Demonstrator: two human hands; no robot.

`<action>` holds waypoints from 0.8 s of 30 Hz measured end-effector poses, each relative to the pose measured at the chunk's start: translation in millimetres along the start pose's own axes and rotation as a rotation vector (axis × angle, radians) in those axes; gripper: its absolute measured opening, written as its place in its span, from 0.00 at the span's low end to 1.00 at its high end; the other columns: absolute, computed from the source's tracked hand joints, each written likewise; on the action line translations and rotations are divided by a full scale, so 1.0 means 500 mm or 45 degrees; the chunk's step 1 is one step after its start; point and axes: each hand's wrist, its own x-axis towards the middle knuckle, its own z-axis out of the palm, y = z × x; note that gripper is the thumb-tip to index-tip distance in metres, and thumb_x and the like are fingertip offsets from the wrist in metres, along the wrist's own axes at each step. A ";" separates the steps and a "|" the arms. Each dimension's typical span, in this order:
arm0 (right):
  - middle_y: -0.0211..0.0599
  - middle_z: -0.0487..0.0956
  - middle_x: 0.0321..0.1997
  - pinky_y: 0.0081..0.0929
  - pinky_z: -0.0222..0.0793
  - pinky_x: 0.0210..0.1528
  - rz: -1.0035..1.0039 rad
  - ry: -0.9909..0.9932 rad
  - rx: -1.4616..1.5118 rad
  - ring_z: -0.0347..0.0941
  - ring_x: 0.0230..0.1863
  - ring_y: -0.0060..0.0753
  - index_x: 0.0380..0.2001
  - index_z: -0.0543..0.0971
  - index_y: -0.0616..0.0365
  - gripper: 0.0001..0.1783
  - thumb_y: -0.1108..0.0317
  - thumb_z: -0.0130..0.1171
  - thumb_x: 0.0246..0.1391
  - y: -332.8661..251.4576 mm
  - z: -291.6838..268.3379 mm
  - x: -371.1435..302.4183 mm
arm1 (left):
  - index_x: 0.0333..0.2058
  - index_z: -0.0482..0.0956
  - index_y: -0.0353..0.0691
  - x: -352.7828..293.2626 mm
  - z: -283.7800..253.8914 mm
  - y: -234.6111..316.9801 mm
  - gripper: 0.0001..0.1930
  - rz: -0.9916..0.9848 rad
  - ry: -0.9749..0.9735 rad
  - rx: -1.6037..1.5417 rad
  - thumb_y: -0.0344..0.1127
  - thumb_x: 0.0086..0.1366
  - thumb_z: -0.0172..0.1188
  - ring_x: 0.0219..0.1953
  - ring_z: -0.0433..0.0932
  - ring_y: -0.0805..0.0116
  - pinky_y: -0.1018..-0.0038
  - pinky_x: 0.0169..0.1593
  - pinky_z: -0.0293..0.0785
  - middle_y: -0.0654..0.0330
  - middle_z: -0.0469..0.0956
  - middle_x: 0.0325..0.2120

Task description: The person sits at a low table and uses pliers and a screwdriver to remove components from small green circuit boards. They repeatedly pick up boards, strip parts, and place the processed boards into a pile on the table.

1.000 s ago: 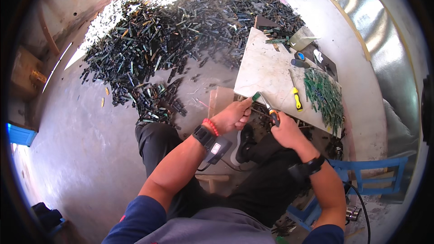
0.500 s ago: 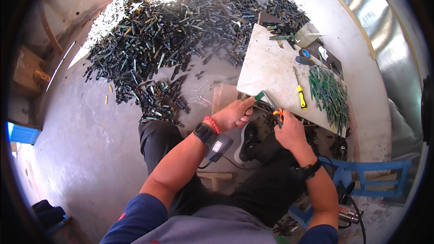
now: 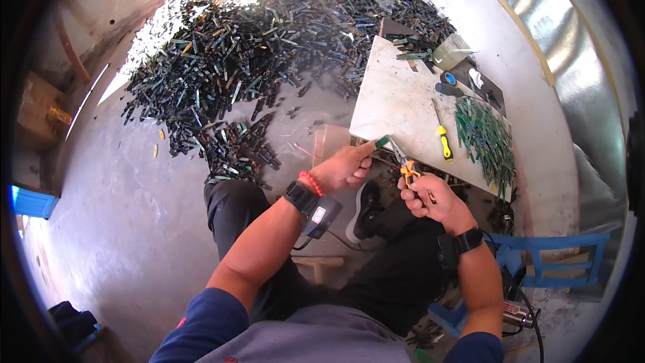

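Observation:
Between the thumb and fingers of my left hand (image 3: 346, 167) is a small green circuit board strip (image 3: 381, 142), held at the near left edge of a white board (image 3: 390, 97). My right hand (image 3: 435, 198) is closed around long-nose pliers (image 3: 411, 169) with orange and black handles. The metal jaws point up and left, close to the strip; whether they touch it I cannot tell. A screwdriver with a yellow and black handle (image 3: 445, 144) lies on the board, to the right of the pliers.
Many green strips (image 3: 484, 141) lie heaped on the board's right side. Behind them stand a translucent cup (image 3: 451, 54) and a dark cylinder with a blue end (image 3: 448, 79). A large heap of dark strips (image 3: 222, 60) covers the floor ahead. A blue chair (image 3: 551, 255) is at right.
My right hand has turned and dropped slightly, bringing more of the orange pliers' handles into sight. My left hand still pinches the green strip, with only a slight shift to the left.

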 end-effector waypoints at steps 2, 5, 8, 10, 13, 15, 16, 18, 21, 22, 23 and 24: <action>0.29 0.69 0.26 0.16 0.54 0.17 0.039 -0.044 0.168 0.61 0.20 0.18 0.37 0.72 0.59 0.12 0.66 0.51 0.49 -0.007 0.014 -0.006 | 0.16 0.56 0.52 -0.004 0.000 -0.001 0.25 0.000 -0.031 -0.010 0.55 0.71 0.41 0.11 0.45 0.80 0.79 0.14 0.40 0.73 0.50 0.11; 0.29 0.69 0.23 0.17 0.54 0.17 -0.008 0.075 0.087 0.59 0.17 0.18 0.38 0.72 0.59 0.13 0.68 0.53 0.47 -0.003 0.037 -0.008 | 0.16 0.57 0.51 -0.001 -0.008 -0.003 0.24 -0.060 -0.005 -0.020 0.55 0.71 0.41 0.11 0.46 0.80 0.80 0.14 0.41 0.73 0.50 0.11; 0.29 0.68 0.23 0.19 0.57 0.19 -0.271 0.262 -0.424 0.62 0.19 0.20 0.39 0.70 0.60 0.13 0.75 0.51 0.46 0.027 0.028 0.019 | 0.17 0.57 0.51 0.009 0.002 -0.008 0.24 -0.017 -0.053 -0.051 0.55 0.71 0.42 0.11 0.46 0.80 0.80 0.14 0.41 0.73 0.51 0.11; 0.29 0.68 0.24 0.20 0.60 0.23 -0.429 0.490 -0.837 0.64 0.22 0.21 0.39 0.69 0.61 0.14 0.71 0.50 0.46 0.060 0.015 0.040 | 0.17 0.58 0.51 0.016 -0.003 -0.011 0.24 -0.033 -0.055 -0.069 0.54 0.71 0.42 0.11 0.46 0.80 0.80 0.14 0.41 0.73 0.50 0.11; 0.34 0.70 0.27 0.27 0.65 0.32 -0.534 0.700 -1.273 0.68 0.28 0.33 0.40 0.68 0.63 0.16 0.69 0.51 0.46 0.068 0.004 0.045 | 0.17 0.58 0.50 0.014 0.002 -0.011 0.24 -0.054 -0.046 -0.074 0.54 0.71 0.42 0.11 0.46 0.80 0.80 0.14 0.40 0.73 0.50 0.11; 0.44 0.72 0.32 0.35 0.66 0.39 -0.491 0.744 -1.433 0.69 0.36 0.45 0.42 0.68 0.64 0.18 0.68 0.51 0.47 0.058 0.012 0.041 | 0.18 0.58 0.50 0.011 0.001 -0.009 0.24 -0.053 -0.035 -0.069 0.54 0.71 0.42 0.11 0.45 0.80 0.79 0.15 0.40 0.73 0.50 0.11; 0.51 0.73 0.36 0.40 0.66 0.44 -0.437 0.752 -1.485 0.69 0.42 0.53 0.44 0.67 0.65 0.19 0.68 0.51 0.48 0.046 0.029 0.031 | 0.18 0.58 0.50 0.011 -0.002 -0.011 0.24 -0.047 -0.033 -0.068 0.54 0.71 0.42 0.11 0.45 0.80 0.79 0.15 0.40 0.73 0.50 0.11; 0.57 0.74 0.42 0.46 0.66 0.49 -0.409 0.826 -1.656 0.69 0.48 0.60 0.47 0.66 0.66 0.21 0.68 0.52 0.49 0.038 0.047 0.018 | 0.18 0.57 0.50 0.010 -0.001 -0.010 0.24 -0.036 -0.017 -0.050 0.54 0.71 0.42 0.11 0.45 0.80 0.79 0.15 0.40 0.73 0.49 0.11; 0.56 0.72 0.45 0.47 0.66 0.50 -0.454 0.987 -1.959 0.69 0.49 0.58 0.50 0.64 0.68 0.26 0.68 0.55 0.48 0.038 0.060 0.007 | 0.17 0.57 0.50 0.007 0.009 -0.007 0.24 -0.009 0.021 0.000 0.54 0.71 0.42 0.12 0.45 0.80 0.79 0.15 0.40 0.73 0.49 0.12; 0.56 0.72 0.46 0.47 0.67 0.50 -0.444 1.016 -2.022 0.68 0.50 0.58 0.51 0.64 0.69 0.28 0.68 0.57 0.48 0.035 0.065 0.004 | 0.17 0.57 0.50 0.007 0.009 -0.010 0.24 0.007 0.032 0.019 0.53 0.71 0.42 0.12 0.45 0.80 0.79 0.15 0.39 0.73 0.49 0.12; 0.56 0.71 0.47 0.47 0.67 0.50 -0.435 1.046 -2.086 0.68 0.50 0.57 0.52 0.63 0.70 0.29 0.68 0.58 0.47 0.033 0.069 0.002 | 0.17 0.57 0.50 0.007 0.009 -0.012 0.24 0.022 0.043 0.038 0.53 0.71 0.41 0.12 0.45 0.80 0.79 0.15 0.39 0.73 0.49 0.12; 0.56 0.71 0.48 0.46 0.68 0.50 -0.423 1.056 -2.116 0.68 0.50 0.57 0.52 0.63 0.71 0.30 0.69 0.59 0.47 0.029 0.074 -0.001 | 0.17 0.57 0.50 0.007 0.010 -0.012 0.24 0.034 0.048 0.050 0.53 0.72 0.41 0.12 0.45 0.80 0.79 0.16 0.39 0.73 0.49 0.12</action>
